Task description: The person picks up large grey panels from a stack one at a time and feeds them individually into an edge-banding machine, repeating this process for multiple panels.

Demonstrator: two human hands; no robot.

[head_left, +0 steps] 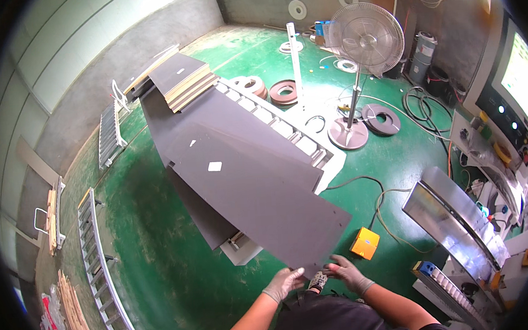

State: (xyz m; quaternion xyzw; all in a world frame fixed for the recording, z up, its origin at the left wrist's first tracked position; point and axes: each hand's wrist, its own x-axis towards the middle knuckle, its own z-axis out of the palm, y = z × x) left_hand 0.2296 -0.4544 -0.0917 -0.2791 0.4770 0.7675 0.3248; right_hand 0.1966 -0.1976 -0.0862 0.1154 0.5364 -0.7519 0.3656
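Observation:
A long dark grey panel (pixel 259 192) stretches toward me, its near end reaching past the stack beneath it. My left hand (pixel 285 283), in a pale glove, grips the edge close to the near corner, thumb on top. At the right side of that same corner, my gloved right hand (pixel 348 276) holds the edge with its fingertips; the undersides of both grips are hidden. Two small white labels lie on the grey surfaces, the larger label (pixel 214 166) near the middle. Another grey panel (pixel 203 214) shows underneath at the left.
Shorter boards (pixel 183 79) are stacked at the far end. A standing fan (pixel 366 41) and edging rolls (pixel 284 92) are beyond on the right. A yellow box (pixel 364 243) with a cable sits on the green floor by my right hand. Roller conveyor sections (pixel 101 278) stand left; machinery (pixel 454 214) stands right.

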